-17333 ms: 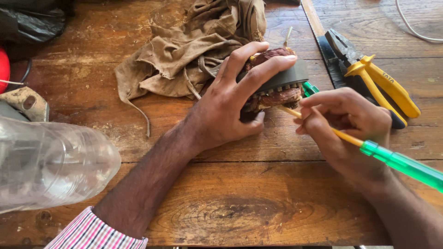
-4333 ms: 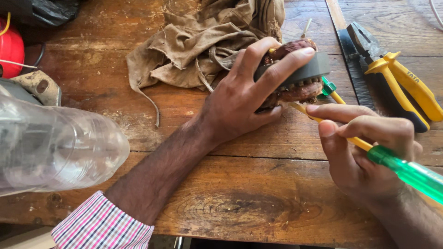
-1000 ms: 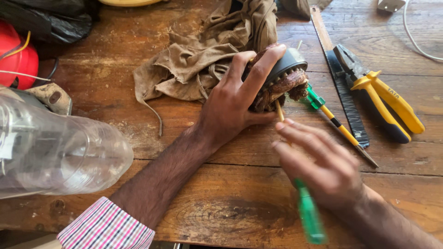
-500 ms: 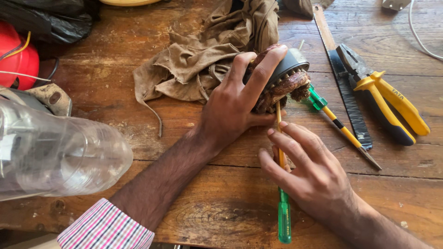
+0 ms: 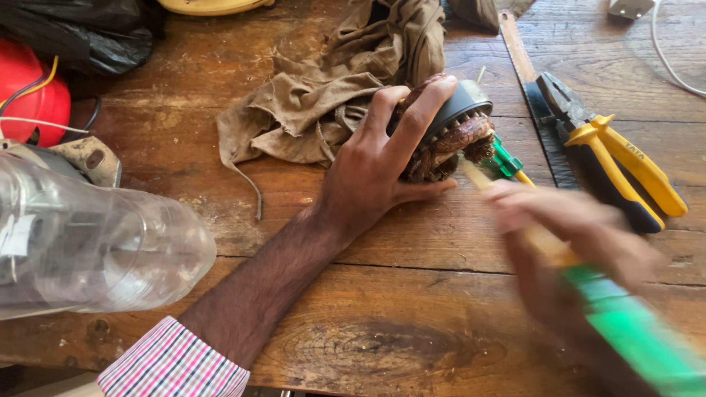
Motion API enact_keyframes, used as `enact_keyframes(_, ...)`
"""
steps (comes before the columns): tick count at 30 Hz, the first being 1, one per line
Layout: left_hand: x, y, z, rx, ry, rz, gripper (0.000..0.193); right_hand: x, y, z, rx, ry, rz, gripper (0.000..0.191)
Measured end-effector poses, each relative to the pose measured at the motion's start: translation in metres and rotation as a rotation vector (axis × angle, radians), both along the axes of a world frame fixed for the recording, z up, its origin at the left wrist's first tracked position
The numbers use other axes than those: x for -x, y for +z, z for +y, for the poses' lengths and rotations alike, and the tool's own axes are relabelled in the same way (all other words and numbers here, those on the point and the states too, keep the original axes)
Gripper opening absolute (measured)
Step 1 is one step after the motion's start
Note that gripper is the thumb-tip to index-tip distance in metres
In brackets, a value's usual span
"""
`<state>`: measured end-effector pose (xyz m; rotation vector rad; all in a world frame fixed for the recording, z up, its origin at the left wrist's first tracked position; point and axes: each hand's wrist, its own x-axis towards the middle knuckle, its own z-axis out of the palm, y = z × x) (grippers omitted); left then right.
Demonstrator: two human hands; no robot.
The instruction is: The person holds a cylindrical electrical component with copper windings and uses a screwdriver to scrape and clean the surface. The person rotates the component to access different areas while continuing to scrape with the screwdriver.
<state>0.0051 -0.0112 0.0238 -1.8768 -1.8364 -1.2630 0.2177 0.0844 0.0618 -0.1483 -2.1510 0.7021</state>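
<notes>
My left hand grips a round motor part with a dark grey rim and reddish-brown copper windings, pressing it against the wooden table. Blurred by motion, my right hand holds a screwdriver with a green handle and a yellowish shaft. Its tip touches the windings at the part's lower right side. A second, smaller green-handled screwdriver lies on the table just behind the part.
A crumpled tan rag lies behind my left hand. Yellow-handled pliers and a saw blade rest at the right. A clear plastic bottle lies at the left, with a red object and a black bag behind it.
My right hand has swung the green screwdriver from pointing straight down toward me to slanting out to the lower right. The left hand still grips the motor part.
</notes>
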Motion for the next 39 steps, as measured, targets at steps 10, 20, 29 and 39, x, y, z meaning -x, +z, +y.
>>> enact_keyframes(10, 0.011, -0.013, 0.001, 0.044, -0.057, -0.019, 0.103, -0.002, 0.002, 0.01, 0.285, 0.024, 0.031, 0.024)
enact_keyframes(20, 0.026, -0.002, -0.006, 0.08, -0.189, -0.056, 0.105, 0.004, -0.001, 0.026, 0.949, 0.13, 0.039, 0.016)
enact_keyframes(29, 0.025, 0.0, -0.004, 0.14, -0.241, -0.149, 0.105, 0.001, -0.024, 0.035, 1.394, 0.114, 0.223, 0.013)
enact_keyframes(39, 0.028, 0.0, -0.011, 0.11, -0.218, -0.105, 0.102, 0.003, -0.002, 0.025, 0.656, 0.054, 0.109, 0.016)
